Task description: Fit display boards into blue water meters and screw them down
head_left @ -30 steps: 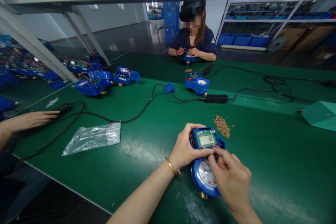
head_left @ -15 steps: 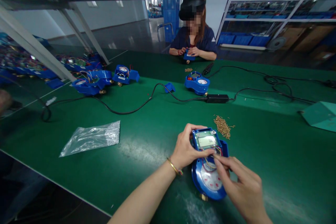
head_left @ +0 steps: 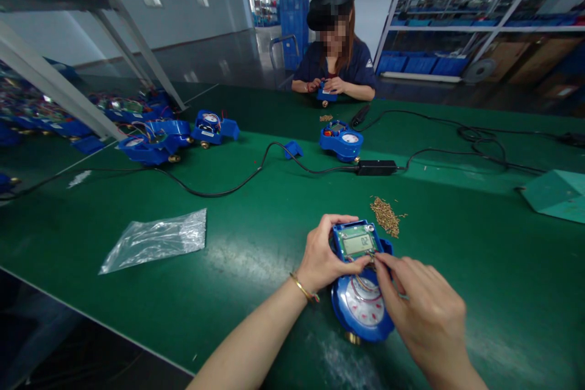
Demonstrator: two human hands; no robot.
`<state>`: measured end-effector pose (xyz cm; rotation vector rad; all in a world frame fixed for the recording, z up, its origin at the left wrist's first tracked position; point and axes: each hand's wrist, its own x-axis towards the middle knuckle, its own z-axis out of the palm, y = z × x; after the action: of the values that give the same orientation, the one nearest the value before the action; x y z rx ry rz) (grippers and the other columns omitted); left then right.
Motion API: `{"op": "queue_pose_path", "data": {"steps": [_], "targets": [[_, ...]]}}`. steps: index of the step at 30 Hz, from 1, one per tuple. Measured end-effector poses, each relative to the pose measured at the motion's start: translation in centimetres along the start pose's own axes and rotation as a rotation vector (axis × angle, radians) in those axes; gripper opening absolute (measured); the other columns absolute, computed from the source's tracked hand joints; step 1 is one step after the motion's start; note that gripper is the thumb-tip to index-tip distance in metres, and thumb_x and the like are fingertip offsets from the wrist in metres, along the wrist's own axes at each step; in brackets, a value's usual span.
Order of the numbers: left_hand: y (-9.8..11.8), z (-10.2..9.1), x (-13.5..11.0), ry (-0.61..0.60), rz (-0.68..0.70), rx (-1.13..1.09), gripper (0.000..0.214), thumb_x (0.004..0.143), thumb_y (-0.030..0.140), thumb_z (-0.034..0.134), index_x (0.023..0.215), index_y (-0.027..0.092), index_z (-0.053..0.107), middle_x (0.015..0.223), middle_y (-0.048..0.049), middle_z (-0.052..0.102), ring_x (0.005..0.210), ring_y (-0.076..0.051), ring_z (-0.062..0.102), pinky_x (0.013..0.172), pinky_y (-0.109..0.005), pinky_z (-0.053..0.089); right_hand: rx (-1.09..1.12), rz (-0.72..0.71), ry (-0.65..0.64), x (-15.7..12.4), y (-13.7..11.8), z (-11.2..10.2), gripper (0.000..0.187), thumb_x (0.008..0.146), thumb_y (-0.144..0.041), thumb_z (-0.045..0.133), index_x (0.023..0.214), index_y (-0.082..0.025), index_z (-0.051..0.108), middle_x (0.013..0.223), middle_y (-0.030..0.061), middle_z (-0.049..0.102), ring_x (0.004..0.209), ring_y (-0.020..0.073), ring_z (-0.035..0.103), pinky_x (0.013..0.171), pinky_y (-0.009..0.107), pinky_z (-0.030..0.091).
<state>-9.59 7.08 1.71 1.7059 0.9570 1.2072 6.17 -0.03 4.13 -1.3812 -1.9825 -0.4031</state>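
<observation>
A blue water meter [head_left: 361, 311] lies face up in front of me, its electronics housing uncovered. Inside that housing sit a green circuit board and a lit display [head_left: 359, 244] with digits on it. My left hand [head_left: 322, 256] is closed around the housing's left side, thumb across its lower edge. Thin wires [head_left: 364, 283] loop over the round dial below. My right hand [head_left: 418, 298] pinches at the wires by the display's lower right corner; the fingertips hide exactly what they grip. Just beyond the meter lies a pile of small brass screws [head_left: 385, 217].
A clear plastic bag [head_left: 155, 241] lies to the left. A black cable with an adapter [head_left: 376, 167] crosses the green table. More blue meters [head_left: 342, 140] stand farther back. Opposite, a co-worker [head_left: 336, 61] handles another meter. A green box [head_left: 555, 195] is at right.
Digits now show on the display, which looked blank before. My right fingers have shifted slightly up towards the board's lower edge. At far left, another person's hand has gone from view.
</observation>
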Motion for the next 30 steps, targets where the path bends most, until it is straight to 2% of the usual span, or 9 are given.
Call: {"op": "queue_pose_path", "data": {"steps": [9,13,16,20,24,30], "targets": [[-0.33,0.10,-0.10,-0.017,0.003,0.022,0.062,0.064,0.031,0.086,0.118,0.020,0.057,0.119,-0.0067,0.069,0.107,-0.023,0.067,0.097,-0.037,0.053,0.126,0.085,0.019,-0.24,-0.26,0.26,0.018,0.099,-0.024,0.054,0.090,-0.013,0.065,0.069,0.0005,0.064,0.059,0.0125,0.059,0.062,0.027,0.042],[-0.60,0.25,-0.18,-0.009,0.004,-0.004,0.062,0.066,0.032,0.085,0.118,0.020,0.053,0.133,-0.0103,0.062,0.122,-0.025,0.061,0.106,-0.040,0.047,0.147,0.132,0.023,-0.45,-0.52,0.41,0.021,0.100,-0.027,0.053,0.088,-0.015,0.066,0.063,-0.0021,0.061,0.055,0.0107,0.058,0.059,0.024,0.042],[-0.64,0.14,-0.13,-0.023,-0.007,-0.023,0.062,0.066,0.034,0.086,0.116,0.020,0.052,0.139,-0.0117,0.058,0.127,-0.026,0.057,0.109,-0.042,0.044,0.161,0.114,0.035,-0.55,-0.59,0.44,0.016,0.099,-0.023,0.054,0.090,-0.015,0.065,0.068,-0.0012,0.065,0.058,0.0108,0.060,0.061,0.025,0.043],[-0.34,-0.20,0.01,-0.056,-0.045,-0.067,0.065,0.068,0.039,0.086,0.121,0.022,0.054,0.132,-0.0090,0.063,0.119,-0.025,0.062,0.103,-0.039,0.048,0.110,0.087,0.028,-0.60,-0.63,0.52,0.017,0.099,-0.020,0.052,0.091,-0.014,0.065,0.073,0.0013,0.068,0.060,0.0134,0.060,0.062,0.028,0.041],[0.02,-0.30,0.11,-0.037,-0.075,-0.116,0.066,0.063,0.043,0.089,0.118,0.022,0.058,0.120,-0.0074,0.068,0.109,-0.025,0.066,0.095,-0.036,0.052,0.094,0.071,0.007,-0.63,-0.74,0.69,0.018,0.099,-0.021,0.051,0.090,-0.013,0.065,0.070,0.0019,0.066,0.059,0.0157,0.059,0.061,0.030,0.039],[0.20,-0.10,0.20,-0.020,-0.082,-0.089,0.062,0.063,0.036,0.089,0.115,0.021,0.058,0.116,-0.0064,0.069,0.104,-0.023,0.067,0.094,-0.035,0.053,0.119,0.059,0.016,-0.78,-0.81,0.72,0.016,0.099,-0.018,0.051,0.091,-0.014,0.065,0.073,0.0029,0.068,0.060,0.0148,0.060,0.062,0.030,0.039]]}}
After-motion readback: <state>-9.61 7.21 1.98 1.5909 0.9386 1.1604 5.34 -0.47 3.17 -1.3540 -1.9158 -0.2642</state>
